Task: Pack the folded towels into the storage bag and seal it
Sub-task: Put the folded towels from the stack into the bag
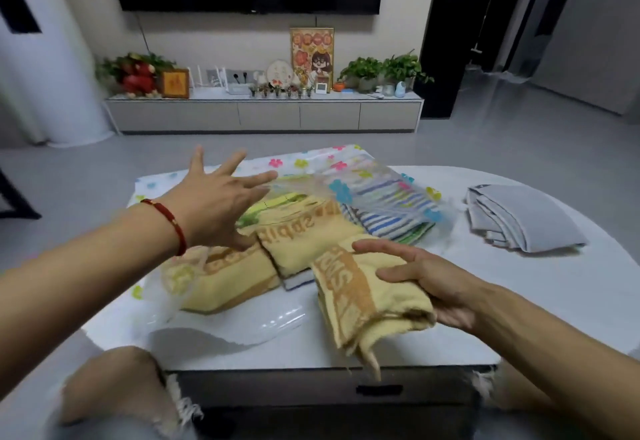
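Note:
A clear storage bag [346, 162] printed with coloured flowers lies on the white table [467, 287], its mouth toward me. Inside or at its mouth lie a striped towel [388, 218] and folded yellow towels [304, 235], one at the left [228, 280] under the bag's plastic. My right hand [422, 280] grips another folded yellow towel [360, 304] near the table's front edge, one end hanging down. My left hand [214, 200], fingers spread, hovers over the bag's upper plastic layer at the left. A red bracelet is on that wrist.
A folded grey towel stack [519, 218] sits at the table's right side. My knees [114, 387] are against the table's front edge. Beyond the table are grey floor, a low TV cabinet [263, 114] with plants and pictures, and a wall television.

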Demonstrator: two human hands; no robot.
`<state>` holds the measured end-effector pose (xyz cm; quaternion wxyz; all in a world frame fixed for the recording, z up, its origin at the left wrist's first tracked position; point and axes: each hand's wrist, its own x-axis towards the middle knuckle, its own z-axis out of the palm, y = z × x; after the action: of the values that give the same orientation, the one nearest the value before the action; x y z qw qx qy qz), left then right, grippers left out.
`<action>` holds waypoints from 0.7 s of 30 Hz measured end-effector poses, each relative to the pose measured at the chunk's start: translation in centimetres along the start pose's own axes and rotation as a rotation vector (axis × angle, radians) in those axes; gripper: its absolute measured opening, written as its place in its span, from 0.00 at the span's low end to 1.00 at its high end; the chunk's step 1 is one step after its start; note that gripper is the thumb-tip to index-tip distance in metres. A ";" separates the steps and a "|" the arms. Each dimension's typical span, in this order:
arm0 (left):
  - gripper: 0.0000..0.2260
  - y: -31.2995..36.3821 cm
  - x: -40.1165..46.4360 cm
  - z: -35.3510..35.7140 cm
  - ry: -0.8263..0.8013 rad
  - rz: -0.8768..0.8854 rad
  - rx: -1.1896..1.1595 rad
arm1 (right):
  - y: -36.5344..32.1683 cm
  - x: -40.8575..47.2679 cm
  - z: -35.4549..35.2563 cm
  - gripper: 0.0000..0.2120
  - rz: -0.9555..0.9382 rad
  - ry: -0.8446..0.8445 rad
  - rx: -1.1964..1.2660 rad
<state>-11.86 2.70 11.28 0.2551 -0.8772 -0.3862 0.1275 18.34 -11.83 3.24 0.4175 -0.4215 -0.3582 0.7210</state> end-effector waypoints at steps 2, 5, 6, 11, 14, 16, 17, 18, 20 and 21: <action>0.45 -1.1 0.1 -1.1 -0.022 -0.002 -0.026 | 0.5 4.3 4.0 0.22 -0.079 0.042 0.067; 0.45 -2.0 0.3 -2.7 -0.049 -0.011 -0.095 | 1.4 10.7 10.5 0.23 -0.292 0.174 0.372; 0.45 -2.2 0.4 -3.0 -0.052 -0.016 -0.117 | 2.1 12.5 12.4 0.23 -0.333 0.210 0.469; 0.43 -1.8 0.4 -3.1 -0.064 -0.018 -0.154 | 9.2 17.8 18.3 0.24 -0.102 0.249 0.068; 0.42 -1.5 0.1 -2.5 -0.068 -0.009 -0.157 | 11.1 18.7 19.0 0.20 -0.100 0.279 -0.031; 0.41 -1.5 -0.1 -2.3 -0.061 -0.007 -0.157 | 11.1 18.8 18.9 0.22 -0.116 0.305 0.019; 0.41 -1.5 -0.1 -2.3 -0.058 -0.008 -0.160 | 11.0 18.9 18.7 0.24 -0.121 0.317 -0.019; 0.42 -1.4 0.0 -2.3 -0.056 -0.009 -0.164 | 10.9 18.9 18.4 0.23 -0.109 0.303 -0.069; 0.42 -1.1 0.1 -2.4 -0.050 -0.011 -0.169 | 10.5 18.3 17.4 0.20 -0.078 0.231 -0.183; 0.42 -0.9 0.2 -2.3 -0.043 -0.012 -0.166 | 10.1 18.0 16.6 0.19 -0.084 0.204 -0.279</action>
<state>-11.32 2.51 13.69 0.1739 -0.8901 -0.4062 0.1120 -5.09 -2.29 -4.69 0.4189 -0.5309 -0.4281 0.5995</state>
